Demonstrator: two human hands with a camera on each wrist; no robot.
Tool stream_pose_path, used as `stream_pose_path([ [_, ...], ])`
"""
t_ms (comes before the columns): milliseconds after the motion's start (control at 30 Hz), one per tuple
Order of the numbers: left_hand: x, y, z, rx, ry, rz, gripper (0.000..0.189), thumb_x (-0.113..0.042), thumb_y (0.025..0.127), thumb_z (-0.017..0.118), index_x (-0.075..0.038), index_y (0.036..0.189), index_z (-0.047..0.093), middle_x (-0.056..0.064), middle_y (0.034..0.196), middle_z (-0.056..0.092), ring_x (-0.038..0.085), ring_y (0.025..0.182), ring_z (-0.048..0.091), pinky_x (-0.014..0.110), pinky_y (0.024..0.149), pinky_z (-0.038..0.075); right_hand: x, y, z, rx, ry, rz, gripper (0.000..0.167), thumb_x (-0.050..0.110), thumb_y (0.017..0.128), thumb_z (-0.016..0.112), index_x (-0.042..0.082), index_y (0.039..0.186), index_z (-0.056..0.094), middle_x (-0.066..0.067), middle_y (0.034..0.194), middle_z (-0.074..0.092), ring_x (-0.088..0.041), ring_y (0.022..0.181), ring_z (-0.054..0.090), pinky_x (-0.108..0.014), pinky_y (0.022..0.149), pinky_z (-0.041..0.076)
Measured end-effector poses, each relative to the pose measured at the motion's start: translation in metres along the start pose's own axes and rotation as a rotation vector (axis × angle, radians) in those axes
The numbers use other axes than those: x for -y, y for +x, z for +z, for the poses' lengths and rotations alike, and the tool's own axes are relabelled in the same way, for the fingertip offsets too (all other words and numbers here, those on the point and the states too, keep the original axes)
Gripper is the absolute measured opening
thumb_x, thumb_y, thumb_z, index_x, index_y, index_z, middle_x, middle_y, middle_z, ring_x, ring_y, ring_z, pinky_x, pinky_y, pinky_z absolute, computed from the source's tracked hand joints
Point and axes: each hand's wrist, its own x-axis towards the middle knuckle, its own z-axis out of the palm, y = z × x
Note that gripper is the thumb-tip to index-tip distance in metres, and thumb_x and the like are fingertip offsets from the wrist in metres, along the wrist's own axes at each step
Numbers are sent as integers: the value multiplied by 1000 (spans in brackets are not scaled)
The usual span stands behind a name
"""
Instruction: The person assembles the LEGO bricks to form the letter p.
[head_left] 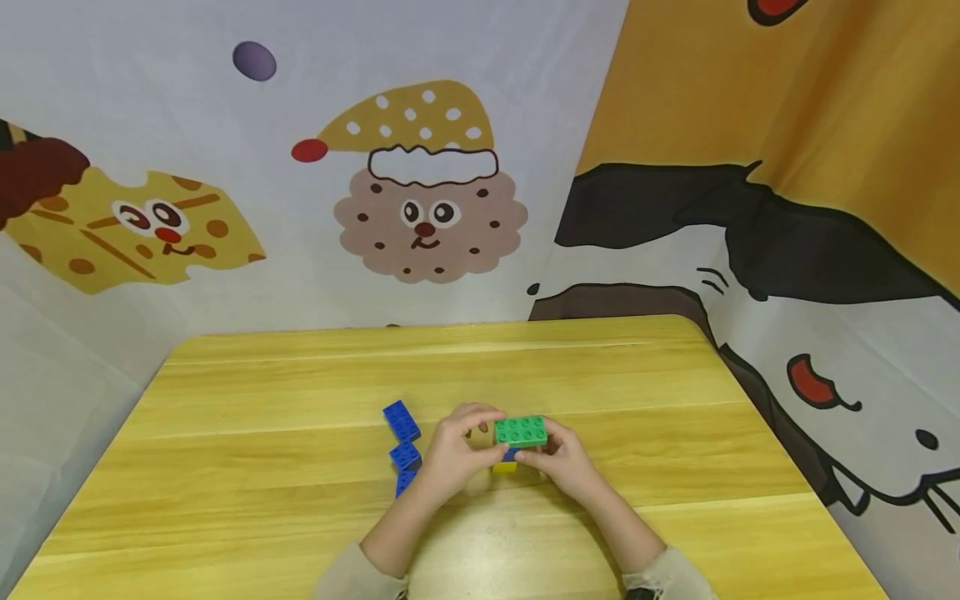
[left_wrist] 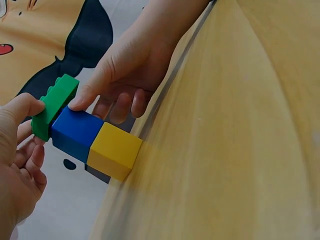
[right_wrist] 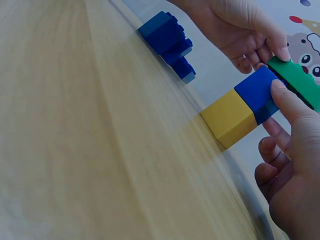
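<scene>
A long green toy brick (head_left: 521,430) with studs on top is at a slight tilt over a blue brick (left_wrist: 77,131), with a thin dark gap between them. That blue brick sits on a yellow brick (right_wrist: 228,119), which stands on the table. My left hand (head_left: 459,446) pinches the green brick by its left end, thumb at the near side. On the other side, my right hand (head_left: 567,461) holds the blue brick, its thumb pressed on the near face. The right fingertips behind the stack are partly hidden.
Three blue bricks lie in a crooked row left of my left hand: a far one (head_left: 402,421), a middle one (head_left: 406,456) and a near one (head_left: 404,482) partly covered by the arm. The wooden table (head_left: 262,500) ends at a printed curtain (head_left: 300,292).
</scene>
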Motion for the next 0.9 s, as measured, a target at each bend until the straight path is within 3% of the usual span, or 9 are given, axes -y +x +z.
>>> stream_pose_path([
  [233,-18,-1,-3,19,-6,-18,35,3,76,77,-1,110,69,6,106,66,31,89,54,46,75,44,2,0,1,-3,10,20,33,0,86,69,-2,118,60,-9,92,64,-11,50,44,-27,40,40],
  [367,-29,-2,-7,44,-28,0,32,2,78,75,2,109,68,8,105,66,31,87,53,39,72,43,2,0,1,-4,19,17,34,1,86,69,-2,118,60,-8,94,65,-10,51,44,-26,41,40],
  [633,2,1,-2,79,-25,14,33,-5,80,77,-9,111,70,-2,109,64,27,85,51,22,57,41,1,-1,1,-1,38,30,35,1,86,69,-3,120,59,-6,98,64,-7,53,45,-25,43,40],
  [900,-1,3,-6,107,25,33,30,-10,80,77,-11,110,71,-6,107,65,26,83,53,24,61,45,-1,-1,0,5,63,39,35,1,86,69,-2,119,58,-7,99,64,-7,55,45,-23,44,40],
])
